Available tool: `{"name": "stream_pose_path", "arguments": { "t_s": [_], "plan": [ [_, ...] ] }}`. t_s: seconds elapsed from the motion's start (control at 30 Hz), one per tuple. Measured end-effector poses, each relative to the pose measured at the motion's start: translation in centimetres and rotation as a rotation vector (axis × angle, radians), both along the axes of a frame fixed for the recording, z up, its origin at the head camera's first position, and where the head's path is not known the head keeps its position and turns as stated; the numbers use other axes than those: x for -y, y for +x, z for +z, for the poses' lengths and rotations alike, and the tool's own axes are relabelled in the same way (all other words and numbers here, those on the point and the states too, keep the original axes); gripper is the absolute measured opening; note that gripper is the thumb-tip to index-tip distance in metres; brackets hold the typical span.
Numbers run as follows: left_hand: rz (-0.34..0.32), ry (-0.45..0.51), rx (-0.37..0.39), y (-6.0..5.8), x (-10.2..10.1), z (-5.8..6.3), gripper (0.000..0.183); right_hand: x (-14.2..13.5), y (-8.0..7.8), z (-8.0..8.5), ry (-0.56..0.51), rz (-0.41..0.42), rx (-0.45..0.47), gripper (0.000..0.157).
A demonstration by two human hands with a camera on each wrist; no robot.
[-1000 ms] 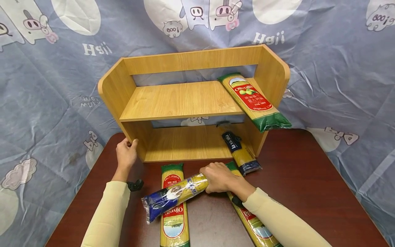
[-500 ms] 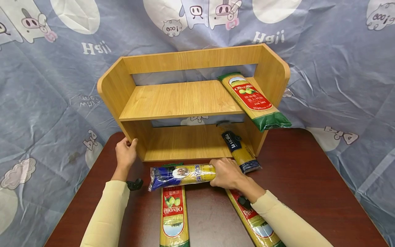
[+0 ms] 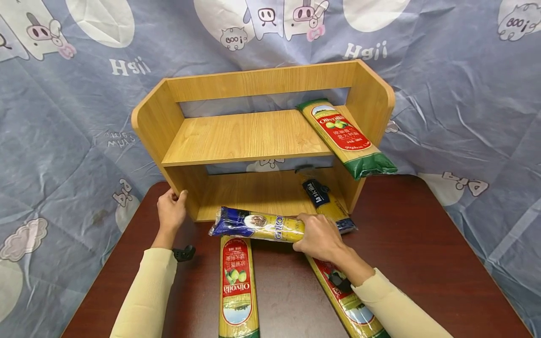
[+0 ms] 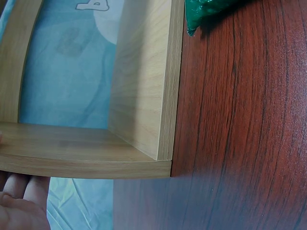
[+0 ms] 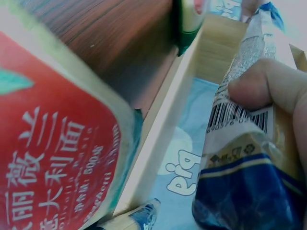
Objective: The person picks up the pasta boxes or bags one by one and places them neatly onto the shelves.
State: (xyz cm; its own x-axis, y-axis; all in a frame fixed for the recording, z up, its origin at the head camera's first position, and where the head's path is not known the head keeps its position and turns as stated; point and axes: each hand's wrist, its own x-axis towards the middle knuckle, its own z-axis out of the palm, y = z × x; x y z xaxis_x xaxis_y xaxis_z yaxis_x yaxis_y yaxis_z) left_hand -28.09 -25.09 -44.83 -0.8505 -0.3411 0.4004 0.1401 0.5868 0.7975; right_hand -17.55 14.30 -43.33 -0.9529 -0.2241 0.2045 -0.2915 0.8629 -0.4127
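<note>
My right hand (image 3: 320,237) grips one end of a blue-and-yellow pasta bag (image 3: 258,225), held up in front of the lower shelf, its blue end pointing left. In the right wrist view, the thumb (image 5: 254,88) lies along the bag beside a barcode. My left hand (image 3: 172,211) holds the left side panel of a wooden two-tier shelf (image 3: 249,136), thumb on the near face and fingers on the outer side. A green-and-red spaghetti bag (image 3: 338,131) lies on the upper tier, overhanging its front. A dark-blue-labelled pasta bag (image 3: 321,197) rests on the lower tier.
Two more green-and-red spaghetti bags lie on the dark red table: one left of centre (image 3: 237,291) and one on the right (image 3: 352,307), partly under my right forearm. A patterned blue cloth (image 3: 63,141) hangs behind the shelf.
My right hand has moved up and slightly right with the blue-and-yellow pasta bag, whose blue end has swung up from lower left towards the shelf. My left hand stays at the side panel.
</note>
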Motion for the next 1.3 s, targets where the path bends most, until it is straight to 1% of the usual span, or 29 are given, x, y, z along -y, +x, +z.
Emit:
{"name": "stream_pose_path", "arguments": {
  "t_s": [0.2, 0.43, 0.53, 0.6, 0.7, 0.77, 0.97, 1.1, 1.3],
  "plan": [
    [0.004, -0.007, 0.011, -0.1, 0.1, 0.0, 0.021, 0.1, 0.5, 0.9, -0.048, -0.093, 0.019, 0.067],
    [-0.007, -0.001, 0.002, -0.1, 0.1, 0.0, 0.021, 0.0, 1.1, 2.1, -0.154, -0.248, 0.122, 0.073],
    [-0.010, 0.005, -0.002, -0.1, 0.1, 0.0, 0.021, -0.1, 1.2, 2.4, -0.188, -0.296, 0.135, 0.074],
    [-0.009, 0.011, -0.004, -0.1, 0.1, 0.0, 0.021, -0.1, 1.2, 2.6, -0.205, -0.320, 0.133, 0.069],
    [-0.009, 0.017, -0.002, -0.1, 0.2, 0.0, 0.022, 0.1, 1.1, 2.6, -0.235, -0.343, 0.136, 0.060],
    [-0.010, 0.018, -0.001, 0.0, 0.2, 0.0, 0.022, 0.3, 0.9, 2.6, -0.262, -0.349, 0.145, 0.056],
    [-0.003, 0.018, -0.005, 0.0, 0.3, -0.1, 0.021, 1.4, 0.2, 1.9, -0.356, -0.362, 0.188, 0.055],
    [-0.008, 0.024, -0.005, 0.0, 0.3, -0.1, 0.021, 2.3, -0.3, 1.5, -0.401, -0.367, 0.190, 0.051],
    [-0.023, 0.028, -0.005, 0.0, 0.3, 0.0, 0.021, 3.6, -1.3, 0.5, -0.411, -0.416, 0.171, 0.057]
  ]
}}
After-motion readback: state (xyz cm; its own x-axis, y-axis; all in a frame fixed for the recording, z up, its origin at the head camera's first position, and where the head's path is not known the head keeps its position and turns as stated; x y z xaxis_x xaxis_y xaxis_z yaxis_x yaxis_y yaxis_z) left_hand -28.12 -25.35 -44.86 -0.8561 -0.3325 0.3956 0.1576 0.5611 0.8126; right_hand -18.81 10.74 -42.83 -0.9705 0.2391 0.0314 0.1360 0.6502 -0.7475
